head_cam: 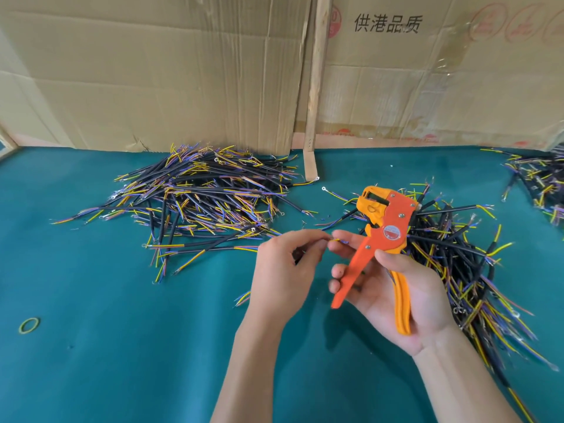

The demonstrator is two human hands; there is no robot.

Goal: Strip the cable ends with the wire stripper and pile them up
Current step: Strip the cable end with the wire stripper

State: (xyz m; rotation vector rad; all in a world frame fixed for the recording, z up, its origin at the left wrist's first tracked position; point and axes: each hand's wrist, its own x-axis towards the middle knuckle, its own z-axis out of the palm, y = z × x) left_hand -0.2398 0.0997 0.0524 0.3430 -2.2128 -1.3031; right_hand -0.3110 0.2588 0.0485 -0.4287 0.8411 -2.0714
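Note:
My right hand (393,288) grips the orange wire stripper (380,239) by its handles, jaws pointing up and away from me. My left hand (283,270) pinches a short cable (337,240) by its thin yellow and blue end wires, right beside the fingertips of my right hand; most of that cable is hidden under my left hand. A big pile of black cables with yellow, blue and purple ends (201,196) lies at the back left. Another pile (457,257) spreads out to the right, behind and under my right hand.
The green table surface (122,346) carries a small yellow-green rubber band (29,325) at the front left. Cardboard sheets (183,71) and a wooden strip (316,87) stand along the back edge. A third cable heap (540,184) lies at the far right.

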